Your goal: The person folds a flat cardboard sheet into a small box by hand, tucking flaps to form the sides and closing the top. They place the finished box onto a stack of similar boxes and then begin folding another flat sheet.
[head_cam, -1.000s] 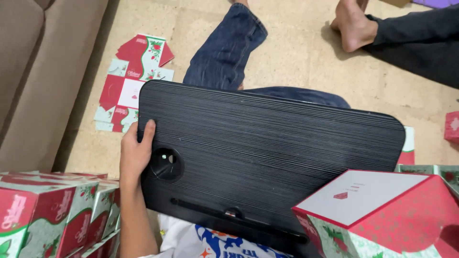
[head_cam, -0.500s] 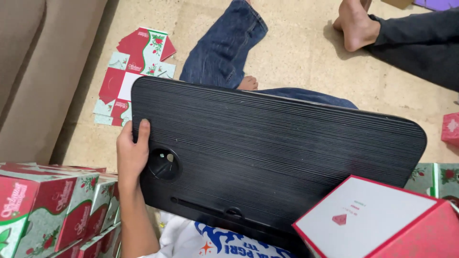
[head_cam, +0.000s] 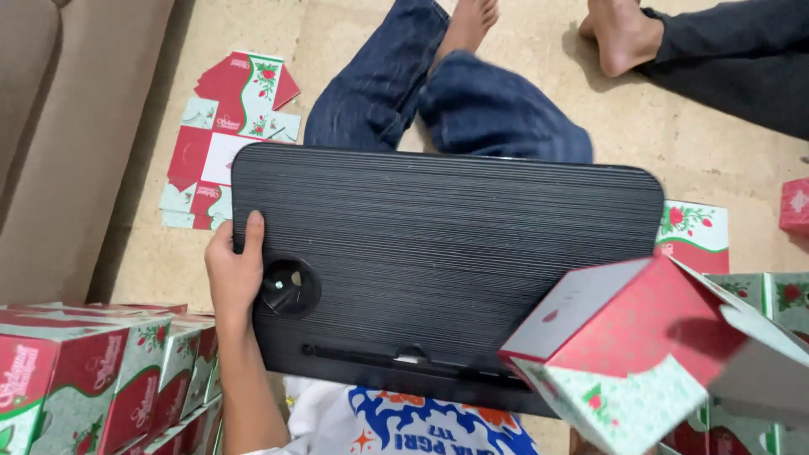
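Floor-level setup, person seated cross-legged on a beige floor [head_cam: 253,25].

Black lap tray [head_cam: 447,261]: ribbed top, lies across the person's knees, long axis left to right, roughly level. Round cup recess [head_cam: 289,287] near its left end; a slot runs along the near edge.

Partly folded carton [head_cam: 628,345], red and pale green with a white panel, is over the tray's right near corner, flaps loose on its right side. The right hand is hidden behind it; I cannot tell its grip or whether it is what carries the carton.

Left hand [head_cam: 232,274]: closed around the tray's left edge, thumb on top just beside the recess, fingers curled under. A holding grip, not a wide one.

Stack of finished cartons [head_cam: 93,379] stands at the near left. Flat unfolded blanks [head_cam: 227,135] lie on the floor beyond the tray. Another person's bare foot [head_cam: 619,34] is at the far right.

Judgement: keeping the tray steady and level with the left hand looks sensible, so the carton gets a firm flat base for pressing its flaps square.
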